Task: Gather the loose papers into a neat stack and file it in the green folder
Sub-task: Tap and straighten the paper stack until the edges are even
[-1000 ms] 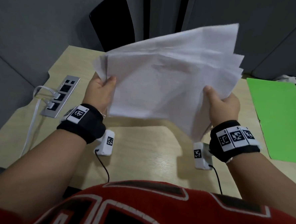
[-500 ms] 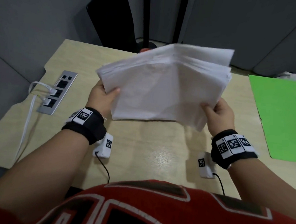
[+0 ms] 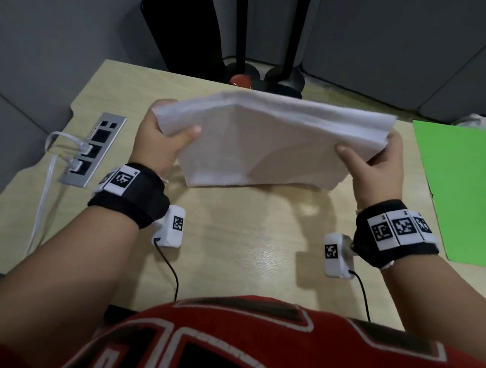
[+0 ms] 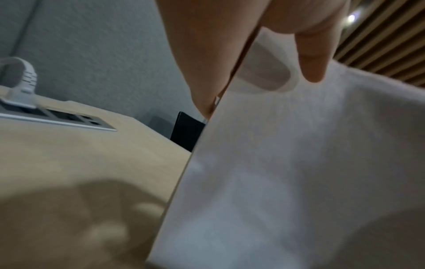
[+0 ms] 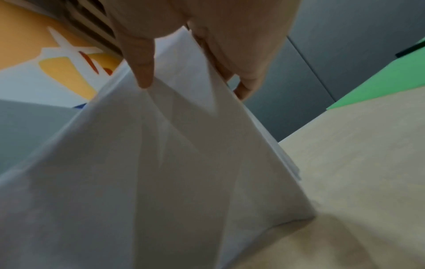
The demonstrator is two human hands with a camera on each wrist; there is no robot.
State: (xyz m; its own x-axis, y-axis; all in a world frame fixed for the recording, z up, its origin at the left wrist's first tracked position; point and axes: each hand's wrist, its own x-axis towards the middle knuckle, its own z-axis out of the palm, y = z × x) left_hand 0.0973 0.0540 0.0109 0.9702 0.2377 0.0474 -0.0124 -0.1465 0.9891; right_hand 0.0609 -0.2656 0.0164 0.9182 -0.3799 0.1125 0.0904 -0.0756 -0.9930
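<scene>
A stack of white papers stands on its lower edge on the wooden table, leaning away from me. My left hand grips its left side, thumb in front and fingers behind. My right hand grips its right side the same way. In the left wrist view the papers fill the right half under my thumb. In the right wrist view the sheets sag and crease below my thumb. The green folder lies flat at the table's right, also seen as the folder.
A power strip with white cables plugged in is set into the table's left side. Black stands and a red object sit behind the far edge. Grey partition walls surround the table.
Both hands have lowered the papers from the air until the bottom edge meets the table. The splayed sheets have drawn together into a more even stack.
</scene>
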